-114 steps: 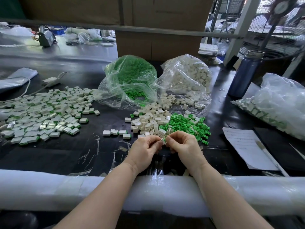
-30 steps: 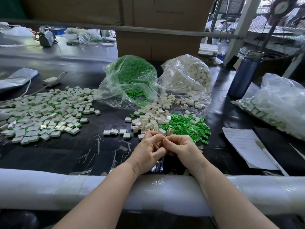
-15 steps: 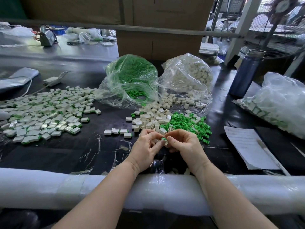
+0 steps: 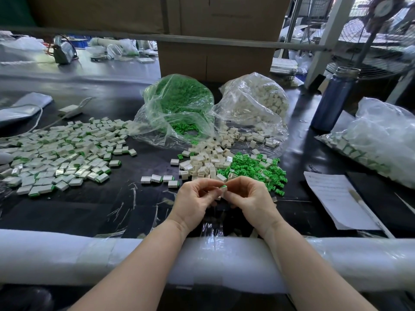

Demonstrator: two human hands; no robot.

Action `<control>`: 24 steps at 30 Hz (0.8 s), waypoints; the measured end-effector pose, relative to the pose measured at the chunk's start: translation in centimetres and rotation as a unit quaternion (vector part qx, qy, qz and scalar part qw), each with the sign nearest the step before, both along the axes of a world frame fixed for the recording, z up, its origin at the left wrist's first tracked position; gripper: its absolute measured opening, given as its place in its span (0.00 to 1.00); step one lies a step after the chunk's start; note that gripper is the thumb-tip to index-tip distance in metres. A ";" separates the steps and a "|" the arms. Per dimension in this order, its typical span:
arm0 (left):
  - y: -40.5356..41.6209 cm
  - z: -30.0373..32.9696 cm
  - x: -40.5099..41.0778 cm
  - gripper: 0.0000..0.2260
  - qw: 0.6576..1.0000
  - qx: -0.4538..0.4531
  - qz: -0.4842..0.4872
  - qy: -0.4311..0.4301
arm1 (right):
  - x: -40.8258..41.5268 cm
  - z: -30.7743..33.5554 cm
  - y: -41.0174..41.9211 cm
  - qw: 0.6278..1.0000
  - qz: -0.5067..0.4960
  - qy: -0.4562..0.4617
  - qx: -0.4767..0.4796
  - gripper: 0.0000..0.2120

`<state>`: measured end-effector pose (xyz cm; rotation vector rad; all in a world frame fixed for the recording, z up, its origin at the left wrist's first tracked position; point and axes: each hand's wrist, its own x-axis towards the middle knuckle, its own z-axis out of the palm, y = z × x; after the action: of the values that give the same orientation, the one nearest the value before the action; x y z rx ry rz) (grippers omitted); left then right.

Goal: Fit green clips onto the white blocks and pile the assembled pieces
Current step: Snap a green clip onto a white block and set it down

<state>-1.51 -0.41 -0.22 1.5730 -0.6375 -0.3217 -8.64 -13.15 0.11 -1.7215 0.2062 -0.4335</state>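
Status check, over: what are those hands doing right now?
Left hand and right hand both pinch one white block, green clip on top. Assembled pile lies left. Nothing in the way.

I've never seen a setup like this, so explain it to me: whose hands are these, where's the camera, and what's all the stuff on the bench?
No machine here: a person works bare-handed, filmed by a camera on their head looking down. The left hand and right hand together pinch one small white block with a green clip. On the black bench lie loose white blocks and loose green clips, spilled from two clear bags: bag of clips and bag of blocks. The finished pile spreads out on the left. A blue bottle and a paper sheet sit on the right.
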 end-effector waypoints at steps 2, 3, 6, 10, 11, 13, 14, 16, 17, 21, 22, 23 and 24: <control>0.0 0.1 -0.1 0.09 1.000 0.003 0.008 -0.020 | 0.0 0.1 0.0 1.000 0.000 0.004 0.003 0.03; 0.0 0.2 -0.1 0.09 0.999 0.003 0.013 -0.030 | 0.0 0.1 0.0 1.000 0.001 0.007 0.003 0.04; 0.0 0.2 -0.2 0.07 0.997 0.015 0.023 -0.070 | -0.1 0.1 0.0 1.000 0.001 0.017 0.005 0.07; 0.1 0.2 -0.3 0.06 0.996 0.022 0.016 -0.086 | -0.1 0.2 0.0 1.000 -0.002 0.022 0.013 0.09; 0.1 0.1 -0.3 0.06 0.996 0.023 0.014 -0.081 | -0.1 0.2 0.0 1.000 -0.003 0.021 0.011 0.09; 0.1 0.1 -0.3 0.06 0.997 0.034 0.011 -0.067 | -0.2 0.3 0.1 1.000 -0.003 0.019 -0.001 0.10; 0.1 0.1 -0.3 0.06 0.997 0.040 0.013 -0.065 | -0.2 0.4 0.1 1.000 -0.004 0.019 -0.007 0.10; 0.1 0.0 -0.2 0.07 0.997 0.044 0.028 -0.060 | -0.3 0.4 0.2 0.999 -0.021 0.019 -0.018 0.10; 0.1 0.0 -0.1 0.07 0.997 0.047 0.034 -0.059 | -0.3 0.4 0.1 0.999 -0.042 0.017 -0.029 0.09; 0.1 0.1 -0.3 0.07 0.989 0.114 -0.009 -0.089 | -0.2 0.1 -0.2 0.979 -0.148 0.013 -0.140 0.08; 0.0 0.2 -0.4 0.05 0.985 0.137 -0.023 -0.105 | -0.1 0.0 -0.3 0.973 -0.163 0.016 -0.160 0.08; 0.0 0.2 -0.5 0.04 0.980 0.153 -0.031 -0.120 | -0.1 -0.1 -0.3 0.969 -0.172 0.018 -0.177 0.07; 0.0 0.2 -0.6 0.03 0.977 0.165 -0.034 -0.134 | -0.1 -0.2 -0.3 0.965 -0.177 0.019 -0.190 0.06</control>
<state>-2.07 -0.45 -0.02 1.9363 -0.8819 -0.2773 -8.72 -13.44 -0.05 -2.0781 0.4886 -0.7409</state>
